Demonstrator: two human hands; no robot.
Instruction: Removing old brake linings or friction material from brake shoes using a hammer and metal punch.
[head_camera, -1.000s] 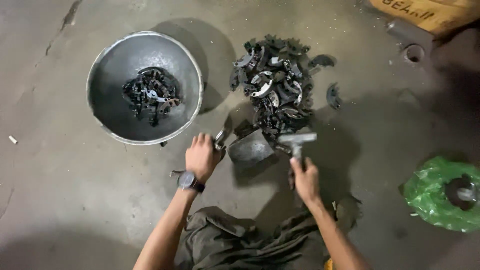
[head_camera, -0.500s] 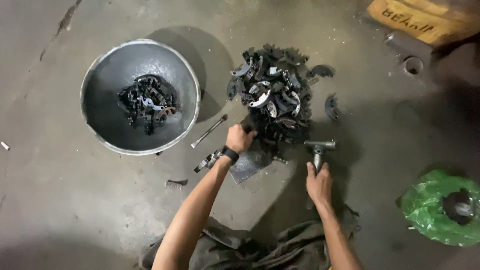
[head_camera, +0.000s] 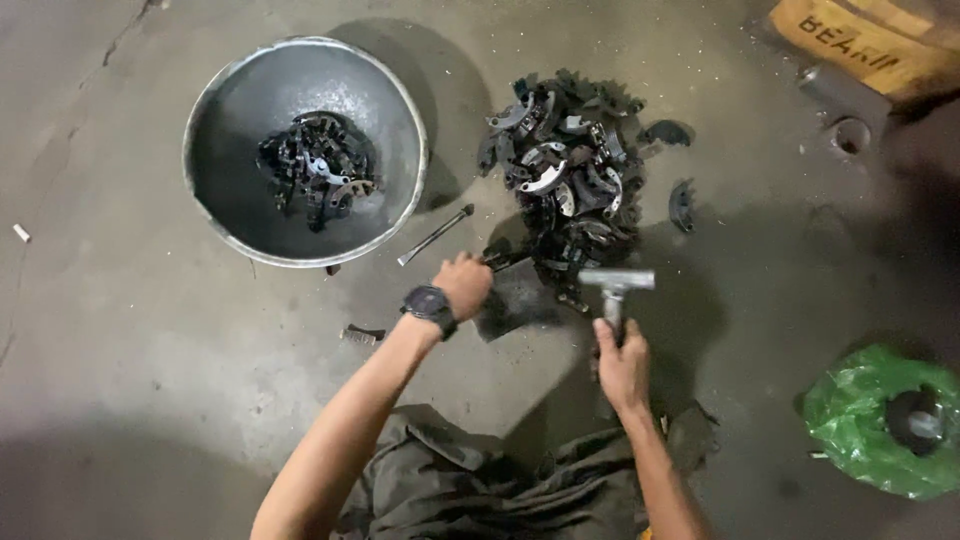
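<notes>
Two bare hands work low over a grey concrete floor (head_camera: 120, 400). The left hand (head_camera: 465, 284), with a dark watch on its wrist, is clenched around a dark curved metal part (head_camera: 503, 257) at the near edge of the pile of curved metal parts (head_camera: 565, 190), and it holds that part over a dark flat block (head_camera: 515, 300) lying on the floor just beside the pile. The right hand (head_camera: 622, 362) grasps the handle of a hammer (head_camera: 615, 285), whose metal head points up the frame, close to the near edge of the pile and just right of the block. A round metal basin (head_camera: 215, 100) stands to the left, well apart from the pile, with a small heap of similar dark parts in its bottom. A thin metal rod (head_camera: 435, 235) lies on the floor between the basin and the pile. Two stray curved pieces lie just right of the pile. A green plastic bag (head_camera: 860, 420) sits far right.
</notes>
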